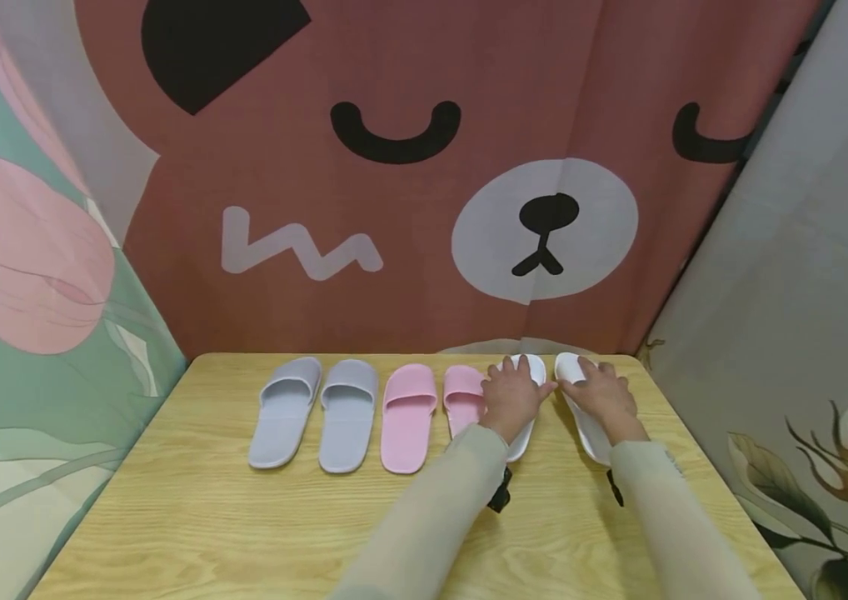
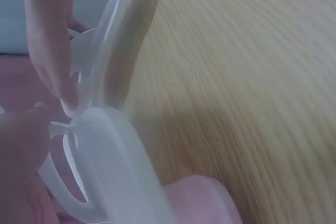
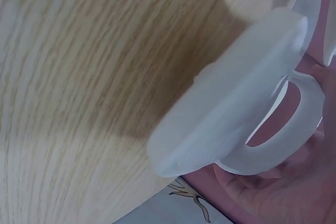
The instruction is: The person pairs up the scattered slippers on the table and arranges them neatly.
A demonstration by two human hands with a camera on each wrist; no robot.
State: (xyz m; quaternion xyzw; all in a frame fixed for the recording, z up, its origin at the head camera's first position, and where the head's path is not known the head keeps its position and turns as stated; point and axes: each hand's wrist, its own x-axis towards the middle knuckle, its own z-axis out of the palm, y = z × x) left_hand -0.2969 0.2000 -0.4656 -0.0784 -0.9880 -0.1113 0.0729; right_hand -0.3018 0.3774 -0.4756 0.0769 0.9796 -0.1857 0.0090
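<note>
Two white open-toe slippers stand side by side at the right end of a row. Over the strap of the left white slipper point(image 1: 536, 367) lies my left hand point(image 1: 511, 398), its fingers spread at the far left side and its thumb toward the right. My right hand point(image 1: 606, 398) spans the strap of the right white slipper point(image 1: 593, 437), thumb on the left side, fingers on the right. In the right wrist view the fingers of that hand point(image 3: 294, 195) grip around the strap of the white slipper point(image 3: 226, 111). My left palm hides part of its slipper.
To the left stand a pair of grey slippers point(image 1: 347, 417) and a pair of pink slippers point(image 1: 407, 417); my left hand partly covers the right pink one. All rest on a wooden table point(image 1: 229, 533). A bear-print curtain point(image 1: 394, 208) hangs behind, with patterned cloths at both sides.
</note>
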